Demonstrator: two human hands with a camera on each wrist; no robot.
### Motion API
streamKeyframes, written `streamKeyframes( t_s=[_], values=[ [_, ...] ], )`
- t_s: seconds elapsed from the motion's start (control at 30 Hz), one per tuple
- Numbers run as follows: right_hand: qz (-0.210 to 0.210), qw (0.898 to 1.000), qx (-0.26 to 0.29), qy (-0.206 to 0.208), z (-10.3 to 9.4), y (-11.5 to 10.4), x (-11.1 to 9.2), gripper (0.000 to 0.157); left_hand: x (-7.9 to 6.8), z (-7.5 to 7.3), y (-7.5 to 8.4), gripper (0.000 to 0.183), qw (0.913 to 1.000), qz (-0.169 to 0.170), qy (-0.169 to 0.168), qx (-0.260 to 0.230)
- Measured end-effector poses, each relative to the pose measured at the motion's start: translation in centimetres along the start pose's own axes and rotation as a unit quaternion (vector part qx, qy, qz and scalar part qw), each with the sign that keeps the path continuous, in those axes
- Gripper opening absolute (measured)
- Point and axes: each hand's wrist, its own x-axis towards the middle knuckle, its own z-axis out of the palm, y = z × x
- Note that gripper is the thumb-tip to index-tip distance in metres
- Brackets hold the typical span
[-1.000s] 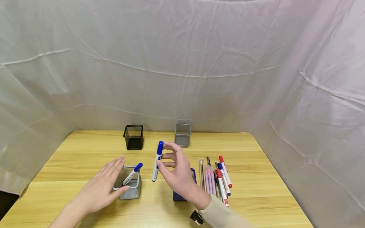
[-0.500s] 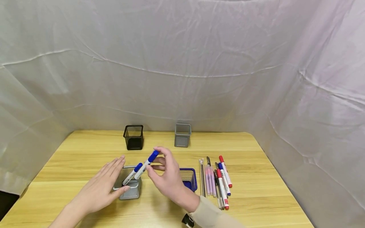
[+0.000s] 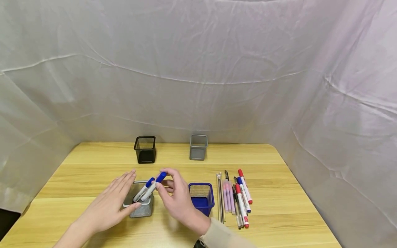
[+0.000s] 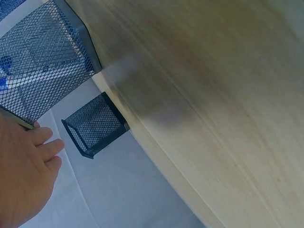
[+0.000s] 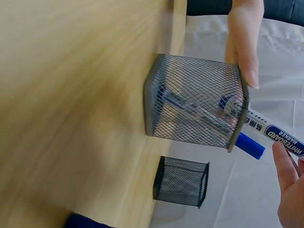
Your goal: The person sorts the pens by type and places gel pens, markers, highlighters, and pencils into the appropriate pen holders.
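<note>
A silver-grey mesh pen holder (image 3: 141, 210) stands near the front of the table. My left hand (image 3: 105, 206) rests against its rim with straight fingers, the thumb at the near side. Inside leans a blue-capped marker (image 5: 249, 145), its cap sticking out above the rim. My right hand (image 3: 178, 198) pinches a second whiteboard marker (image 5: 273, 131) near its blue cap. This one is tilted, and its lower end is inside the holder, seen through the mesh in the right wrist view.
A blue mesh holder (image 3: 201, 201) stands right of the grey one. Further back are a black holder (image 3: 145, 156) and another grey holder (image 3: 198, 154). To the right lie pencils (image 3: 220, 196), purple pens (image 3: 228, 198), black pens (image 3: 238, 210) and several red and blue markers (image 3: 242, 203).
My right hand has moved left and down, tilting the marker and lowering its end into the grey holder. The blue holder has come into fuller view. My left hand has stayed put.
</note>
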Motion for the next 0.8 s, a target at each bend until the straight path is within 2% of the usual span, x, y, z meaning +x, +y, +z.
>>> streamKeyframes(
  t_s=[0.23, 0.67, 0.8],
  values=[
    [0.015, 1.0, 0.006, -0.005, 0.6, 0.9, -0.6, 0.031, 0.0, 0.0, 0.0, 0.092, 1.0, 0.001, 0.003, 0.0],
    [0.081, 0.996, -0.009, -0.03, 1.5, 1.7, -1.2, 0.023, -0.1, 0.2, -0.2, 0.093, 0.9999, 0.011, 0.011, 0.006],
    [0.064, 0.996, -0.051, -0.034, 1.7, 1.9, -1.3, 0.022, -0.1, 0.2, -0.2, 0.093, 0.9998, 0.014, 0.013, 0.01]
  ],
)
